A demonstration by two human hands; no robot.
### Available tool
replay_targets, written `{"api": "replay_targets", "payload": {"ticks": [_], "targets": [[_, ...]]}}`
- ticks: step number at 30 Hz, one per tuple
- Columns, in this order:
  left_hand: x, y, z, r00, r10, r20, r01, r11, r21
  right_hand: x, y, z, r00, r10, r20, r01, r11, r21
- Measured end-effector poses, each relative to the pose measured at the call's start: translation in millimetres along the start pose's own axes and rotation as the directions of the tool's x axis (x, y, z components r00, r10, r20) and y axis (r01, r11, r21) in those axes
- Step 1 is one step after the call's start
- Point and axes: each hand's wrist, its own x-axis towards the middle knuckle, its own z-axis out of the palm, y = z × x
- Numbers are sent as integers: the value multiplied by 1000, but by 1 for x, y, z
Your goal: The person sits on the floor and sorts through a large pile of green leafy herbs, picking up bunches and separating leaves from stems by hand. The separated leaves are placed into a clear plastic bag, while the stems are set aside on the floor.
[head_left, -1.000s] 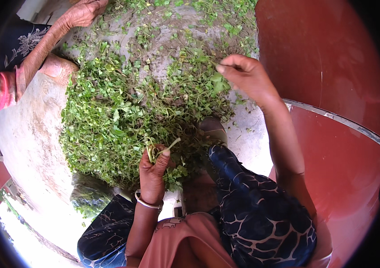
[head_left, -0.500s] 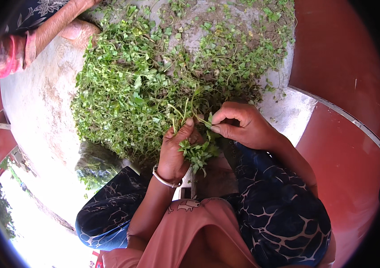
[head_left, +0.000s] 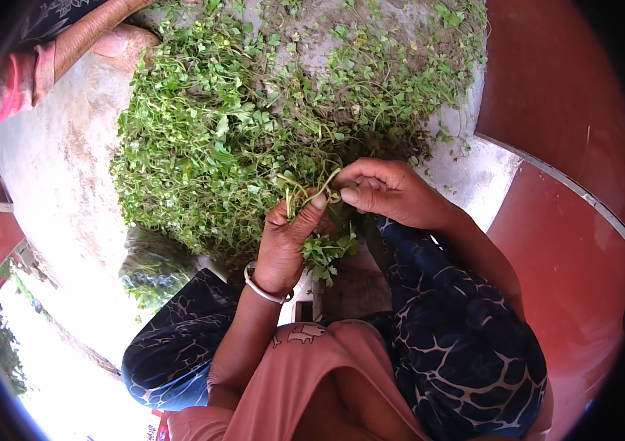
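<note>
The left hand (head_left: 283, 246) clenched a sprig bundle (head_left: 321, 250) hanging leaf-end down, while the right hand (head_left: 390, 191) pinched its stems (head_left: 305, 187) arching up between both grips.

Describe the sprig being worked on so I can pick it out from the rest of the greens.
Start at the big heap of leafy greens on the grey concrete slab. At its near edge both hands meet; the sprig is pinched between the left hand and right hand. Unlike the loose heap, its pale bare stems arch up between the fingers.
</note>
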Motion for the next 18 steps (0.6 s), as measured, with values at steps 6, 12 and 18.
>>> {"api": "replay_targets", "payload": {"ticks": [6, 12, 18], "targets": [[3, -9, -9, 991, 105, 78, -121, 964, 238, 3, 13, 13, 949, -287, -128, 248, 935, -254], [2, -2, -5, 1000, 8, -2, -7, 986, 166, 2, 7, 2, 988, -8, -152, 33, 986, 162], [4, 0, -8, 1000, -4, -1, 4, 986, 168, 2, 10, -17, 957, 66, -283, 67, 896, 438]]}}
